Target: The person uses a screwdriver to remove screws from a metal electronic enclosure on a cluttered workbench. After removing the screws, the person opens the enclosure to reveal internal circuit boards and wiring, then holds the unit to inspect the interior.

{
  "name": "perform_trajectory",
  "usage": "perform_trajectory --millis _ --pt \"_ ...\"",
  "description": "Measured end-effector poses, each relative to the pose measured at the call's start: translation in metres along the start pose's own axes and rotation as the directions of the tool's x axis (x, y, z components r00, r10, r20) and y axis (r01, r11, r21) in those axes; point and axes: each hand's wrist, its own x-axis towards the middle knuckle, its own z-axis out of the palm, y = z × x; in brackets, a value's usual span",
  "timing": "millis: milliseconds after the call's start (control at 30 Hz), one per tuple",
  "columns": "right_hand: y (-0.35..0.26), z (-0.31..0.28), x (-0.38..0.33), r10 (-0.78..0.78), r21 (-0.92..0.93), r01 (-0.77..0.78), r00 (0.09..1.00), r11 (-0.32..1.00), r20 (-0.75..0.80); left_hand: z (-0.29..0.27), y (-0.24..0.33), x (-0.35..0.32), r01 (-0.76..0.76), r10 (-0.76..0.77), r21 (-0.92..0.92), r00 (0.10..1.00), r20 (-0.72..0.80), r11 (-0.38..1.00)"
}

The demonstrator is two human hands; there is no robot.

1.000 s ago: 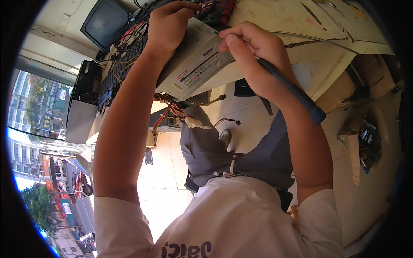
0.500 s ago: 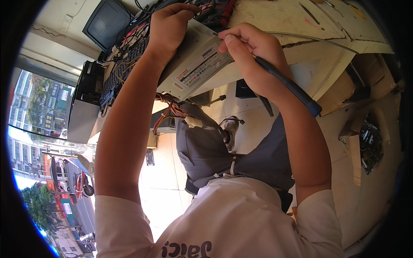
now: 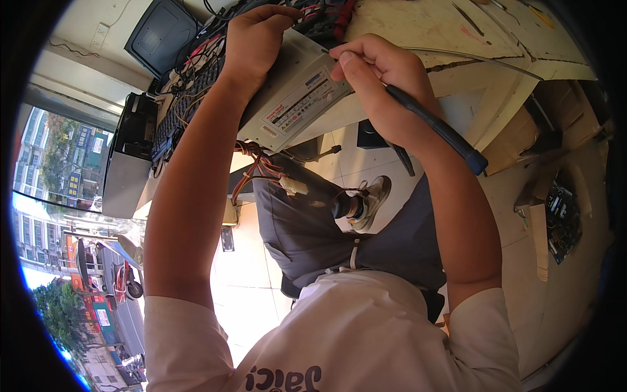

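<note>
A grey metal power supply box with a label on its side lies tilted at the edge of a wooden workbench. My left hand grips its far top edge, next to a bundle of coloured wires. My right hand is closed around a blue-handled screwdriver, whose tip end is hidden behind my fingers at the box's near corner. More wires with a white connector hang from the box over my lap.
A dark monitor stands at the back left, above a keyboard and a black-and-grey box. A circuit board and cardboard pieces lie on the floor at right. My crossed leg and shoe are below the bench.
My right hand with the screwdriver has shifted slightly toward the box's corner, and my foot has come up into view below the bench. My left hand keeps its hold.
</note>
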Motion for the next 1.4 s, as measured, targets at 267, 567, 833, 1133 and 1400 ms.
perform_trajectory --millis 267,567,833,1133,1400 --pt "0.000 0.000 -0.001 0.012 0.019 -0.012 1.000 1.000 -0.005 0.000 -0.001 -0.001 -0.005 0.005 -0.007 1.000 -0.003 1.000" --pt "-0.002 -0.001 -0.001 0.015 0.037 -0.014 1.000 0.999 -0.007 0.000 -0.003 -0.001 -0.017 0.017 -0.040 1.000 0.006 0.999" --pt "-0.015 -0.011 0.005 0.071 0.076 -0.077 0.995 0.994 0.076 -0.004 -0.005 -0.003 -0.015 0.016 -0.079 1.000 0.009 0.997" --pt "-0.028 -0.011 0.011 0.125 0.009 -0.124 0.992 0.992 -0.024 -0.006 0.006 -0.015 0.103 -0.096 -0.254 0.995 0.039 0.962" --pt "-0.021 -0.010 0.019 -0.110 -0.193 0.108 0.994 0.975 0.001 -0.011 0.007 -0.016 0.191 -0.176 -0.371 0.982 0.074 0.909"
